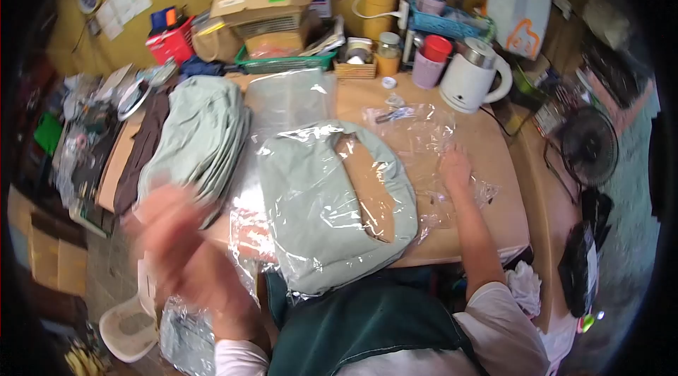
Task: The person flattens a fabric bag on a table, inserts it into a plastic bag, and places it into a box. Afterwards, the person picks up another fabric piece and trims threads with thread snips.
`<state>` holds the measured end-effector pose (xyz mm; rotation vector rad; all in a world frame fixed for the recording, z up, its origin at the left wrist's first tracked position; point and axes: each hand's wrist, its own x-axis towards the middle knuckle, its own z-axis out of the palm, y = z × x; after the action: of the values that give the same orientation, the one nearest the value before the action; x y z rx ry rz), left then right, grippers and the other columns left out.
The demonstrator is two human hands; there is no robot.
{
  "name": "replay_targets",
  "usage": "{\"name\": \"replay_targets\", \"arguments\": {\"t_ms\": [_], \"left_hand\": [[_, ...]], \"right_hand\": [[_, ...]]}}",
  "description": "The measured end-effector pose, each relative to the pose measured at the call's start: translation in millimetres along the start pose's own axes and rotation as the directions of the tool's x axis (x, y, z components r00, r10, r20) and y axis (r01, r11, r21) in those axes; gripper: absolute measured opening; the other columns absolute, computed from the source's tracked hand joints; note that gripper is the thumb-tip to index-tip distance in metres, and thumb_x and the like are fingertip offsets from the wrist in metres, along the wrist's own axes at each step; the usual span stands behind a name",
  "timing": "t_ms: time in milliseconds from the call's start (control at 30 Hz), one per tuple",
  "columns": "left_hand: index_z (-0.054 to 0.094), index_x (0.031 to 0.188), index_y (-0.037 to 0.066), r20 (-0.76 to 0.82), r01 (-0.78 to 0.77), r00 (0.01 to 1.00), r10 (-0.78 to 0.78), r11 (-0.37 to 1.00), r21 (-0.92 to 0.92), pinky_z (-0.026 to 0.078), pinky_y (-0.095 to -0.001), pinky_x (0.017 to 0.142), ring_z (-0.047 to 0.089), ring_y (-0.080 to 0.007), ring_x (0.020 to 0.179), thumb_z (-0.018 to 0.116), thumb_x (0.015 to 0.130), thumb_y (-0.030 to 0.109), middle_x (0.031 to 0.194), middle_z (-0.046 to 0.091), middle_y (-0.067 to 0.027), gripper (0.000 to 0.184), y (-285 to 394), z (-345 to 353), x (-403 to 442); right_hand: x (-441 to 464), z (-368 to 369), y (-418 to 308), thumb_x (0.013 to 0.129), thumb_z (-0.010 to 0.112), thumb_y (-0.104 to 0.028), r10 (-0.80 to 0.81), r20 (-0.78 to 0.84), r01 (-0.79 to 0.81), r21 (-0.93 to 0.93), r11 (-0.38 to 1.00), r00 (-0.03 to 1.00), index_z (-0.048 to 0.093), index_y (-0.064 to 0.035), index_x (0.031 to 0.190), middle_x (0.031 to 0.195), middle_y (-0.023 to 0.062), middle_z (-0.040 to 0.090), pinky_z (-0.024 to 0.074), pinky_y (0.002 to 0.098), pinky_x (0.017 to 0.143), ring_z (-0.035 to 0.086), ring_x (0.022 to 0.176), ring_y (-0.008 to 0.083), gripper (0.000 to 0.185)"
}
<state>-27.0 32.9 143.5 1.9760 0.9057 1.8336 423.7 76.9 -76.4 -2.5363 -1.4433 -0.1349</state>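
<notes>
A folded pale green garment point(311, 199) lies in a clear plastic bag in front of me, with brown card showing through its rounded opening. My left hand point(173, 235) is raised to the left of it, near the table's front edge. Motion smears its fingers, so its grip cannot be made out. On the right side of the table, my right hand point(456, 168) rests at a crumpled clear plastic sheet point(417, 129); its fingers look drawn together on the plastic. A stack of similar pale green garments point(198, 129) sits to the left.
Flat clear bags point(289, 104) lie behind the bagged garment. Along the back stand a green tray point(286, 64), a jar point(388, 55), a lilac cup point(428, 69) and a white kettle point(470, 79). A black fan point(590, 146) is at right, a white stool point(127, 330) at lower left.
</notes>
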Motion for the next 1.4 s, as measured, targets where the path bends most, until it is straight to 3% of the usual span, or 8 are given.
{"name": "replay_targets", "arguments": {"t_ms": [233, 300, 400, 667, 733, 900, 1167, 1400], "left_hand": [[0.053, 0.119, -0.001, -0.205, -0.698, 0.536, 0.819, 0.566, 0.438, 0.038, -0.0426, 0.099, 0.052, -0.0249, 0.114, 0.054, 0.093, 0.024, 0.118, 0.056, -0.0158, 0.036, 65, -111, 15], [0.05, 0.122, 0.0, -0.2, -0.715, 0.497, 0.844, 0.529, 0.458, 0.037, -0.0419, 0.1, 0.051, -0.0244, 0.115, 0.055, 0.093, 0.025, 0.121, 0.054, -0.0155, 0.039, 65, -120, 14], [0.046, 0.127, 0.001, -0.226, -0.72, 0.486, 0.844, 0.533, 0.445, 0.036, -0.0408, 0.101, 0.048, -0.0238, 0.117, 0.056, 0.093, 0.028, 0.125, 0.052, -0.0151, 0.045, 60, -126, 11], [0.034, 0.14, 0.004, -0.554, -0.032, 0.813, -0.178, 0.937, -0.348, 0.033, -0.038, 0.105, 0.043, -0.0221, 0.122, 0.059, 0.092, 0.034, 0.137, 0.044, -0.014, 0.062, -63, -22, -19], [0.032, 0.144, 0.008, 0.1, 0.671, 0.547, -0.831, 0.364, -0.646, 0.036, -0.0386, 0.101, 0.046, -0.0208, 0.117, 0.06, 0.091, 0.052, 0.142, 0.042, -0.0122, 0.073, -112, 29, -64], [0.037, 0.142, 0.003, 0.796, 0.602, 0.477, -0.372, -0.522, -0.604, 0.046, -0.0408, 0.098, 0.054, -0.0261, 0.118, 0.057, 0.089, 0.059, 0.135, 0.051, -0.0164, 0.08, -123, 34, -89], [0.056, 0.119, -0.006, 0.094, 0.815, 0.513, -0.853, 0.449, -0.368, 0.054, -0.031, 0.075, 0.066, -0.0172, 0.088, 0.069, 0.09, 0.026, 0.107, 0.067, -0.0135, 0.046, -126, -106, -119], [0.054, 0.119, 0.002, 0.068, 0.185, 0.957, -0.282, 0.775, 0.605, 0.047, -0.0392, 0.083, 0.06, -0.0308, 0.097, 0.065, 0.088, 0.018, 0.105, 0.062, -0.0152, 0.036, -132, -95, -88]], "right_hand": [[103, -232, -78, 0.094, 0.059, -0.024, -0.248, -0.064, 0.233, 0.614, 0.754, 0.967, 0.054, -0.0072, 0.103, 0.087, 0.0011, 0.059, 0.0486, 0.0301, 0.064, 0.061, 0.083, 0.0127, 0.02], [90, -309, -129, 0.094, 0.06, -0.032, -0.341, -0.398, 0.44, 0.897, 0.052, 0.852, 0.051, -0.0069, 0.129, 0.099, 0.0016, 0.064, 0.0478, 0.027, 0.067, 0.06, 0.082, 0.0119, 0.043], [100, -379, -191, 0.093, 0.061, -0.033, -0.725, -0.094, 0.528, 0.749, 0.4, 0.682, 0.054, -0.0045, 0.129, 0.1, 0.0043, 0.065, 0.0482, 0.0246, 0.073, 0.06, 0.085, 0.0117, 0.046], [114, -430, -296, 0.091, 0.063, -0.033, -0.751, -0.298, 0.808, 0.206, 0.553, 0.59, 0.063, -0.0047, 0.108, 0.087, 0.0027, 0.062, 0.0434, 0.0269, 0.066, 0.056, 0.076, 0.0115, 0.033], [117, -442, -292, 0.091, 0.063, -0.032, -0.715, -0.395, 0.811, 0.171, 0.56, 0.577, 0.064, -0.0043, 0.105, 0.085, 0.0033, 0.063, 0.0442, 0.0283, 0.065, 0.057, 0.075, 0.0125, 0.031], [126, -430, -224, 0.09, 0.062, -0.031, -0.636, -0.466, 0.765, 0.156, 0.625, 0.615, 0.065, -0.0032, 0.098, 0.082, 0.0048, 0.064, 0.046, 0.0319, 0.065, 0.059, 0.073, 0.015, 0.029], [113, -192, -43, 0.089, 0.062, -0.028, -0.421, 0.109, 0.392, 0.214, 0.895, 0.901, 0.067, -0.0015, 0.087, 0.076, 0.0073, 0.066, 0.0489, 0.0376, 0.063, 0.062, 0.069, 0.019, 0.027], [13, -2, -8, 0.091, 0.062, -0.016, -0.326, 0.433, -0.108, 0.724, 0.681, 0.84, 0.067, -0.0015, 0.078, 0.066, 0.001, 0.06, 0.0414, 0.0259, 0.053, 0.052, 0.058, 0.0075, 0.02]]}}
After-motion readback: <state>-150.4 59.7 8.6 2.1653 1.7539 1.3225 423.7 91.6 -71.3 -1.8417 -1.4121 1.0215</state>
